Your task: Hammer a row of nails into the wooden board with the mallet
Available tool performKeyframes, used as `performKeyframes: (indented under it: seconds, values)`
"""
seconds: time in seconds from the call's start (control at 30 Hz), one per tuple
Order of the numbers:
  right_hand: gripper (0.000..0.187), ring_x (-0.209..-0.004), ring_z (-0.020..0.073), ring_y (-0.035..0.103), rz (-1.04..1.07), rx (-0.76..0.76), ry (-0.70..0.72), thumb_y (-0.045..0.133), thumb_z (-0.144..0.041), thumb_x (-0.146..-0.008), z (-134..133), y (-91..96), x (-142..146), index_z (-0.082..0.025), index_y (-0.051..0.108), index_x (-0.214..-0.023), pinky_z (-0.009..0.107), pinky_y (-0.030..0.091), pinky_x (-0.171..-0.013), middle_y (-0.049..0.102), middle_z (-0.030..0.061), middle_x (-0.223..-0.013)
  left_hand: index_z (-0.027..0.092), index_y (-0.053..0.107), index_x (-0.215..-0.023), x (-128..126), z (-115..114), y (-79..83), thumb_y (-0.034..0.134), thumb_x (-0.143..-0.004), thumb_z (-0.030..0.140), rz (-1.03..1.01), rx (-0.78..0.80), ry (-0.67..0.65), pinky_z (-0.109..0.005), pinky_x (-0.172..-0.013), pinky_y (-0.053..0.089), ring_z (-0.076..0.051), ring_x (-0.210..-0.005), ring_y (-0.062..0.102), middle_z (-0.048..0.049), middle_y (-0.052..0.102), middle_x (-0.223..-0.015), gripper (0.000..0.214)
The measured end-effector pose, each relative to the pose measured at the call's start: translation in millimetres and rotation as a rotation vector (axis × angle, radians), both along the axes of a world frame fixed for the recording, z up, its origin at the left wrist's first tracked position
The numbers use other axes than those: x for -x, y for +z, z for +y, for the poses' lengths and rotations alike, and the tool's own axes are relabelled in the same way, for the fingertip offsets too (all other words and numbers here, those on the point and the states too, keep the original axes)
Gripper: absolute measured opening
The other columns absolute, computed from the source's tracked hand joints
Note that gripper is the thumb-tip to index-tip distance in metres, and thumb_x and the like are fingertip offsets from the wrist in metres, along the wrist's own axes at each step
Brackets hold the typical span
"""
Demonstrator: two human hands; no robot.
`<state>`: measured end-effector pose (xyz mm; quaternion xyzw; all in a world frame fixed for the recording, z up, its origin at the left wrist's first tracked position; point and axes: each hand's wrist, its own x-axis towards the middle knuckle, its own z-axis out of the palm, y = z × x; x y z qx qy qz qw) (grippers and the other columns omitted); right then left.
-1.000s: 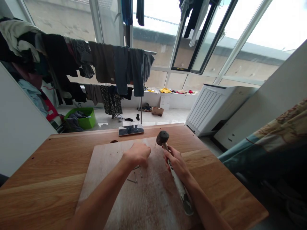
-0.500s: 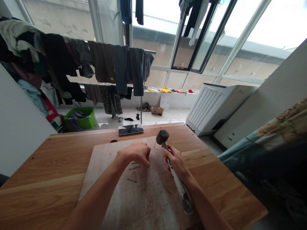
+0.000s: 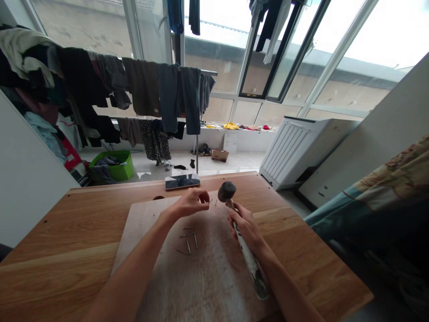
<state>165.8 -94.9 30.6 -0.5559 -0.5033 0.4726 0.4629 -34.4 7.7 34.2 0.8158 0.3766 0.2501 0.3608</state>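
My right hand [image 3: 246, 226] is closed around the pale, worn handle of a mallet [image 3: 227, 191] with a dark head, held over the right part of a thin wooden board [image 3: 201, 277]. Between the thumb and fingertips of my left hand [image 3: 192, 202] is a small nail [image 3: 211, 201], its end poking out to the right. Just beside it, a thin upright nail [image 3: 216, 202] stands in the board, left of the mallet head. Several loose nails [image 3: 188, 247] lie on the board below my left hand.
The board lies on a wood-grain table [image 3: 77, 237]. A tablet or phone [image 3: 182, 181] lies at the far edge, near a small brown round thing [image 3: 158, 197]. Beyond are laundry on a rack [image 3: 144, 85], a green tub [image 3: 122, 165] and a white washing machine [image 3: 295, 147].
My left hand has lifted and moved away from the loose nails towards the board's far edge, with one nail now in its fingertips. My right hand and the mallet have barely moved.
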Motion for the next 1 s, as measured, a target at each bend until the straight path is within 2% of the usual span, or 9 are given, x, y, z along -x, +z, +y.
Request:
performKeyframes:
  seconds: [0.07,0.17,0.3,0.6,0.73,0.87,1.0]
  values:
    - [0.034,-0.036,0.0094,0.044,-0.003,-0.014,0.003,0.057,-0.052,-0.084,1,-1.0,0,-0.02,0.056,-0.094,0.023,0.036,-0.032,0.05,-0.0074,-0.061,0.015,0.068,-0.089,0,6,-11.8,0.063,-0.076,0.026,-0.187,0.045,0.123,-0.023,-0.061,0.045,-0.013,-0.067,0.059,-0.0005,0.065,-0.074,0.017]
    - [0.035,-0.035,0.0089,0.044,-0.008,-0.023,0.009,0.057,-0.052,-0.085,1,-2.6,0,-0.019,0.057,-0.096,0.023,0.036,-0.033,0.05,-0.0074,-0.061,0.016,0.065,-0.108,-2,8,-26.7,0.064,-0.08,0.028,-0.284,0.045,0.143,-0.023,-0.064,0.046,-0.013,-0.069,0.06,-0.0006,0.067,-0.079,0.03]
    - [0.037,-0.035,0.0096,0.045,-0.003,-0.01,-0.002,0.058,-0.051,-0.083,1,-2.5,0,-0.019,0.058,-0.101,0.023,0.034,-0.033,0.049,-0.0076,-0.059,0.017,0.069,-0.099,-6,5,-36.9,0.062,-0.083,0.026,-0.209,0.0,0.085,-0.023,-0.065,0.047,-0.012,-0.069,0.059,-0.0005,0.068,-0.077,0.02]
    - [0.035,-0.035,0.009,0.045,0.034,-0.013,0.005,0.061,-0.052,-0.082,0,-1.5,2,-0.02,0.056,-0.095,0.022,0.034,-0.032,0.05,-0.0072,-0.06,0.016,0.068,-0.085,-2,3,-34.8,0.062,-0.074,0.015,-0.171,-0.015,0.051,-0.02,-0.06,0.044,-0.01,-0.064,0.054,0.0012,0.065,-0.073,0.012]
    - [0.036,-0.034,0.0071,0.043,0.069,-0.015,0.03,0.063,-0.053,-0.081,-3,14.5,3,-0.02,0.053,-0.09,0.02,0.033,-0.031,0.049,-0.0077,-0.061,0.016,0.068,-0.087,-2,2,-35.5,0.063,-0.075,0.017,-0.182,-0.015,0.059,-0.022,-0.063,0.047,-0.011,-0.066,0.058,-0.0005,0.069,-0.079,0.012]
    - [0.038,-0.034,0.0071,0.043,0.09,-0.039,0.021,0.064,-0.054,-0.081,-4,32.8,9,-0.02,0.054,-0.094,0.02,0.031,-0.03,0.049,-0.008,-0.062,0.016,0.069,-0.092,-3,3,-37.8,0.068,-0.075,0.018,-0.212,0.005,0.106,-0.025,-0.069,0.051,-0.013,-0.069,0.061,-0.0016,0.073,-0.08,0.018]
    - [0.039,-0.034,0.0072,0.043,0.094,-0.074,0.048,0.061,-0.053,-0.084,-4,23.6,24,-0.019,0.055,-0.102,0.019,0.033,-0.03,0.048,-0.0086,-0.061,0.016,0.07,-0.094,-2,4,-38.3,0.07,-0.074,0.016,-0.227,0.004,0.113,-0.025,-0.069,0.052,-0.013,-0.068,0.063,-0.0011,0.073,-0.077,0.02]
